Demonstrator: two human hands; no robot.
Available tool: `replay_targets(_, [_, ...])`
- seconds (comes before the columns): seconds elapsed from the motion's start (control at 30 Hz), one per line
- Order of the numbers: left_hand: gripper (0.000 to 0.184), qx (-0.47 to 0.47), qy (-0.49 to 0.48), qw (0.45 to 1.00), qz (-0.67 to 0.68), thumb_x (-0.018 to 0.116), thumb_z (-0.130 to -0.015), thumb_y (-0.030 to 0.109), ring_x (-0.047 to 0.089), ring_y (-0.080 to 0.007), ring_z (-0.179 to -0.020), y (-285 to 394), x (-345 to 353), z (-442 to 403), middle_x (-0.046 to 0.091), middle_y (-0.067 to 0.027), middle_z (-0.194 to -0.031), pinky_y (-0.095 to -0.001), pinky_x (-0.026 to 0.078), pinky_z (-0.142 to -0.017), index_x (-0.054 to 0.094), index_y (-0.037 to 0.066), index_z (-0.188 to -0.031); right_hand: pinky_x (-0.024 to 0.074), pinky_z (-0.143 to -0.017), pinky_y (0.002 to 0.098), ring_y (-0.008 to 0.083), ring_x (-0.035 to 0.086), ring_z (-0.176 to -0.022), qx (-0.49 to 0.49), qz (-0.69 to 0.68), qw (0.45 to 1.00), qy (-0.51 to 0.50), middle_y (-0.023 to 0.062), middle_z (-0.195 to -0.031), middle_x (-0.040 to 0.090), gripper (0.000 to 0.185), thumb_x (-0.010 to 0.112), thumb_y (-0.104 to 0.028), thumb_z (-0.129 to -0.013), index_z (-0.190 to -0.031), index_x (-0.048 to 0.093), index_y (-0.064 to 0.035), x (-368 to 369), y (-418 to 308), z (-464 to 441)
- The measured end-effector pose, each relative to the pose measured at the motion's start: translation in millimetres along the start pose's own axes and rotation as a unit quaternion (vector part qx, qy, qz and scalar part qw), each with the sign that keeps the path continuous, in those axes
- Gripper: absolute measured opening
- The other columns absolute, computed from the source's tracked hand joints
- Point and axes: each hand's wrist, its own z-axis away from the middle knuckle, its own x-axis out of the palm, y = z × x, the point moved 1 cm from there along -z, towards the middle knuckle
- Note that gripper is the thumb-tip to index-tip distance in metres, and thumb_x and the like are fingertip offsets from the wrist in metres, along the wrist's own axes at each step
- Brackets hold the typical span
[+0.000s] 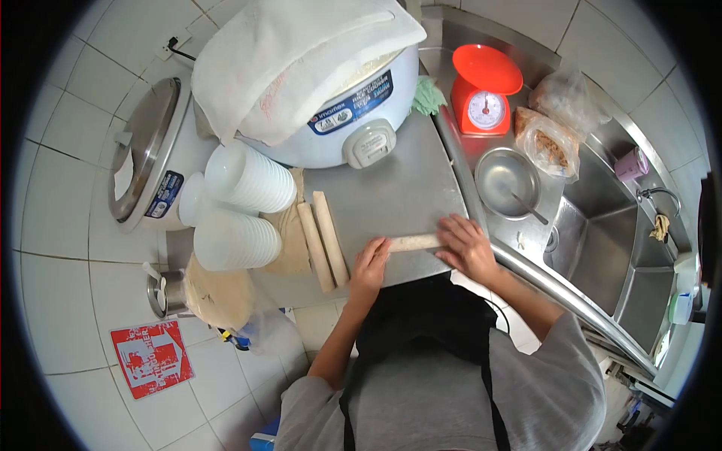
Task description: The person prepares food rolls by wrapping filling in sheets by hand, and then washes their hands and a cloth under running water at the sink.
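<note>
A long, pale spring roll [415, 243] lies across the front of the steel table, roughly level between my two hands. My left hand [368, 264] pinches its left end between thumb and fingers. Curled over the right end is my right hand [468, 246], thumb on the near side and fingers on the far side, hiding that tip. To the left, two more spring rolls [324, 240] lie side by side, pointing away from me. Brown paper [289, 240] is partly under them. A stack of round, thin wrappers [218, 293] sits in clear plastic at the table's left edge.
A large rice cooker [331, 143] draped with white cloth stands at the back. Stacked white tubs [239, 239] and a second, lidded cooker [162, 165] are left. On the right are a red scale [481, 113], a metal bowl [508, 180], bagged brown food [553, 150] and a sink [594, 218].
</note>
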Motion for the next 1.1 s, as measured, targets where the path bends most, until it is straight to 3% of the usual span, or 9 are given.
replay_targets(0.17, [0.029, 0.008, 0.002, 1.000, -0.016, 0.064, -0.079, 0.001, 0.058, -0.0276, -0.105, 1, -1, -1, 0.059, -0.0114, -0.112, -0.0368, 0.045, -0.086, 0.062, 0.000, -0.109, 0.0302, -0.106, 0.0470, 0.0281, 0.040, -0.129, -0.123, 0.106, 0.983, -0.084, 0.0107, -0.134, 0.049, 0.048, 0.064, -0.022, -0.079, -0.123, 0.055, -0.0031, 40, -8, -27])
replay_targets(0.27, [0.029, 0.021, 0.009, 0.999, -0.022, 0.064, -0.079, 0.001, 0.058, -0.0271, -0.105, 1, 1, 1, 0.059, -0.0111, -0.112, -0.0368, 0.046, -0.086, 0.062, -0.001, -0.108, 0.0284, -0.108, 0.0451, 0.0245, 0.040, -0.130, -0.087, 0.073, 0.993, -0.041, 0.0093, -0.133, 0.051, 0.049, 0.055, -0.012, -0.079, -0.128, 0.051, -0.0033, 41, -40, -18])
replay_targets(0.53, [0.029, 0.019, 0.002, 1.000, -0.018, 0.063, -0.079, 0.000, 0.058, -0.0266, -0.105, 1, 0, 5, 0.059, -0.0105, -0.112, -0.0356, 0.046, -0.085, 0.063, -0.001, -0.108, 0.0268, -0.110, 0.0434, 0.0201, 0.041, -0.129, -0.096, 0.053, 0.983, -0.149, 0.0083, -0.141, 0.042, 0.055, 0.057, -0.025, -0.084, -0.133, 0.044, -0.0045, 16, 14, -17])
replay_targets(0.63, [0.029, 0.041, 0.004, 0.999, -0.030, 0.062, -0.078, -0.002, 0.058, -0.0266, -0.105, -2, -2, 7, 0.059, -0.0104, -0.111, -0.0355, 0.046, -0.084, 0.063, 0.000, -0.107, 0.0245, -0.111, 0.0426, 0.0200, 0.039, -0.130, -0.270, 0.139, 0.942, -0.142, 0.0083, -0.143, 0.039, 0.057, 0.058, -0.023, -0.081, -0.133, 0.043, -0.0049, 18, -6, -21])
replay_targets(0.67, [0.029, 0.046, 0.005, 0.999, -0.028, 0.062, -0.078, -0.003, 0.058, -0.0265, -0.105, 0, -3, 7, 0.059, -0.0104, -0.111, -0.0356, 0.047, -0.085, 0.063, 0.000, -0.107, 0.0246, -0.112, 0.0424, 0.0201, 0.040, -0.130, -0.271, 0.032, 0.953, -0.133, 0.0076, -0.142, 0.041, 0.058, 0.057, -0.019, -0.080, -0.134, 0.043, -0.0061, 20, -6, -14])
replay_targets(0.77, [0.028, 0.035, -0.003, 0.999, -0.022, 0.062, -0.079, -0.003, 0.058, -0.0274, -0.106, 0, -6, 12, 0.060, -0.0099, -0.111, -0.0356, 0.047, -0.087, 0.064, 0.002, -0.107, 0.0274, -0.111, 0.0423, 0.0198, 0.042, -0.129, -0.126, 0.001, 0.987, -0.102, 0.0063, -0.140, 0.044, 0.056, 0.057, -0.016, -0.080, -0.134, 0.044, -0.0074, 3, 27, 16])
replay_targets(0.87, [0.030, 0.030, -0.010, 0.999, -0.023, 0.059, -0.078, -0.005, 0.057, -0.0272, -0.108, 0, -6, 19, 0.059, -0.0103, -0.112, -0.0365, 0.046, -0.089, 0.063, 0.001, -0.107, 0.0293, -0.110, 0.0430, 0.0193, 0.043, -0.128, -0.061, -0.027, 0.989, -0.133, 0.0065, -0.139, 0.045, 0.055, 0.055, -0.012, -0.080, -0.134, 0.045, -0.0074, -21, 40, 22])
replay_targets(1.07, [0.035, 0.035, -0.037, 0.998, -0.035, 0.057, -0.078, -0.004, 0.053, -0.0279, -0.114, -6, -5, 21, 0.055, -0.0115, -0.119, -0.0376, 0.044, -0.092, 0.060, 0.001, -0.113, 0.0292, -0.109, 0.0426, 0.0217, 0.042, -0.129, -0.167, 0.068, 0.976, -0.124, 0.0083, -0.139, 0.045, 0.055, 0.054, -0.010, -0.081, -0.135, 0.043, -0.0058, -15, 30, 33])
replay_targets(1.1, [0.037, 0.031, -0.047, 0.998, -0.038, 0.058, -0.078, -0.002, 0.051, -0.0285, -0.117, -5, -5, 23, 0.054, -0.0118, -0.121, -0.0384, 0.044, -0.094, 0.059, 0.001, -0.115, 0.0265, -0.110, 0.0434, 0.0231, 0.038, -0.131, -0.161, 0.142, 0.967, -0.135, 0.0074, -0.141, 0.042, 0.055, 0.055, -0.017, -0.084, -0.136, 0.041, -0.0061, -14, 18, 32])
